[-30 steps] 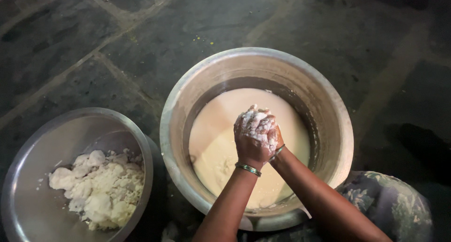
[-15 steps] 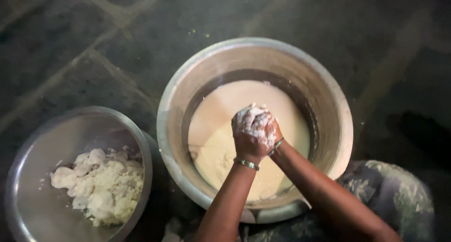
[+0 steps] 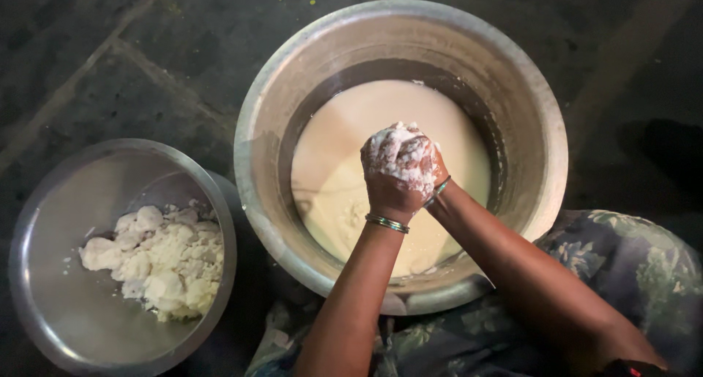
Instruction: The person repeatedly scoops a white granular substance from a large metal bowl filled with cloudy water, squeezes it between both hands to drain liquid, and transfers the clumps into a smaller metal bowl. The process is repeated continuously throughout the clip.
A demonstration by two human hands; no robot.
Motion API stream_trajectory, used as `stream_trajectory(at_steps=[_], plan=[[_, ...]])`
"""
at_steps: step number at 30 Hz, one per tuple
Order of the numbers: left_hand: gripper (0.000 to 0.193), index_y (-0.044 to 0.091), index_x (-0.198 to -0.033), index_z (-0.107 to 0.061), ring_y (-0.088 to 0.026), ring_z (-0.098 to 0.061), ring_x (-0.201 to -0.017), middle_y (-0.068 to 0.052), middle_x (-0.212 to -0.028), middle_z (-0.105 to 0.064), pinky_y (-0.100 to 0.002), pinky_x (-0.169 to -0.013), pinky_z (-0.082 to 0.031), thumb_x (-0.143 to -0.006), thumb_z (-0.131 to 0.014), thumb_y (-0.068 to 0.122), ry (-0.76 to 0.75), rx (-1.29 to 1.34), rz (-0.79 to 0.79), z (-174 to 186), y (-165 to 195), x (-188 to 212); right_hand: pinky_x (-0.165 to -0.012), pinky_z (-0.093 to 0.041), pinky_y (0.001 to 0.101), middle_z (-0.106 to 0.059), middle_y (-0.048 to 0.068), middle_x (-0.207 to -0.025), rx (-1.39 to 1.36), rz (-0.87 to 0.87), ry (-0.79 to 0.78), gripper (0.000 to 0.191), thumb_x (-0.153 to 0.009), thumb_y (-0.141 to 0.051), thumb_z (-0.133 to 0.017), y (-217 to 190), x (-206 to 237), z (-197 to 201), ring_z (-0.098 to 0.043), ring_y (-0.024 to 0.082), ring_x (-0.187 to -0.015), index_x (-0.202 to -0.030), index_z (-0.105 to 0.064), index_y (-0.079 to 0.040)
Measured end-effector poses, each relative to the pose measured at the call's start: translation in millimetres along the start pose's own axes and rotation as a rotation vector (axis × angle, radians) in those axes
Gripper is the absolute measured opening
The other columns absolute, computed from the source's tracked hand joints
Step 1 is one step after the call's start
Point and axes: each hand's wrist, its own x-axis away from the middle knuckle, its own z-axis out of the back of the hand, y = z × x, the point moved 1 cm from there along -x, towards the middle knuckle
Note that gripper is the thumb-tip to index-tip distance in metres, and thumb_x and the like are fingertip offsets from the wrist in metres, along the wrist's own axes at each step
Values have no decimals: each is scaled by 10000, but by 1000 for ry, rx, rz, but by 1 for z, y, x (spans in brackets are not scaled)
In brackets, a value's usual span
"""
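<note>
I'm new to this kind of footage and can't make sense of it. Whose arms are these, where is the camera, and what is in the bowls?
The camera sits on a person's head and looks down, so the two arms coming in from the bottom are their own. The left hand and right hand are clasped together above the large metal pot, both smeared with white pulp; what they squeeze between them is hidden. The pot holds a creamy white liquid. To its left stands a smaller metal bowl with a heap of crumbly white lumps. Both vessels stand on a dark stone floor. Thin bangles circle the wrists.
</note>
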Motion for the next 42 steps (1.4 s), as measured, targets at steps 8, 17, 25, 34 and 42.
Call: stream_trajectory(at_steps=[8,17,25,34,42], plan=[[211,111,-1089,-697,-337,-603,-1223,-101,-1230,-658,-517,-1085,-454,-900,-692,204,-30,-6,-8,-1,1,1,-830,-593,345,-708,66,-1041,115,94,-23,141,-1073,-129,-555,-2,6,9,-694,188,-934,-1131,-659,-52],[188,108,-1082,-699,-343,-604,-1209,-112,-1204,-648,-520,-1079,-459,-926,-697,214,-10,-38,-25,-1,5,-3,-882,-580,351,-722,61,-1040,-37,-10,-13,251,-1098,-270,-501,-2,4,5,-697,198,-963,-1108,-666,-81],[198,106,-1080,-694,-349,-600,-1189,-118,-1204,-638,-526,-1057,-464,-913,-691,213,-27,-29,-36,0,5,-4,-886,-565,351,-724,59,-1014,-94,-59,-57,317,-1124,-339,-478,-3,5,0,-688,198,-948,-1075,-668,-89],[201,114,-1090,-692,-361,-594,-1189,-126,-1211,-635,-533,-1050,-467,-917,-695,217,-19,-50,-62,1,5,-3,-874,-566,350,-724,53,-989,-113,-97,-16,331,-1111,-355,-471,-3,6,5,-690,196,-927,-1052,-668,-97],[183,131,-1078,-687,-350,-594,-1179,-109,-1217,-631,-527,-1037,-471,-915,-694,215,-50,-46,-74,2,6,-5,-864,-565,353,-725,53,-977,-113,-89,-31,337,-1122,-358,-477,-5,7,-3,-690,200,-916,-1035,-672,-98]])
